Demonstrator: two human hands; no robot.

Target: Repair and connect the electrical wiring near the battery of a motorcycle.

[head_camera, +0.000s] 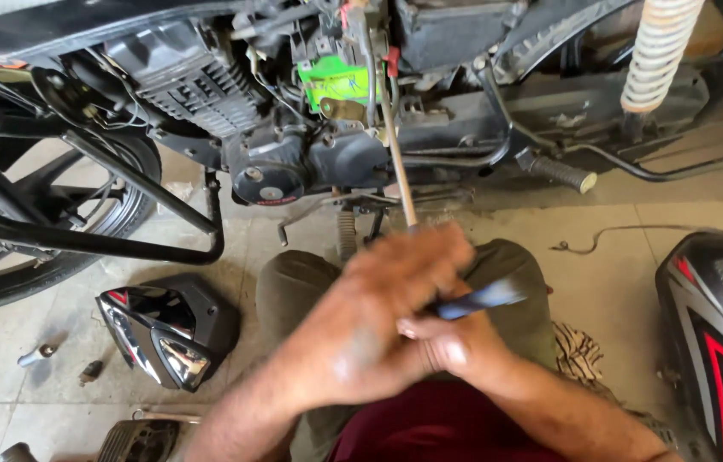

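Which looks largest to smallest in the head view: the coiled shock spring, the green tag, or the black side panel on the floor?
1. black side panel
2. coiled shock spring
3. green tag
The panel lies nearer the camera, so its lead is unsure.

Even, soft daylight fills the scene; the floor (618, 265) is bright, the engine (293, 162) shadowed. The hands (395, 325) smear with motion blur. Glare glints off the chrome panel (175, 355). Edges bow slightly.
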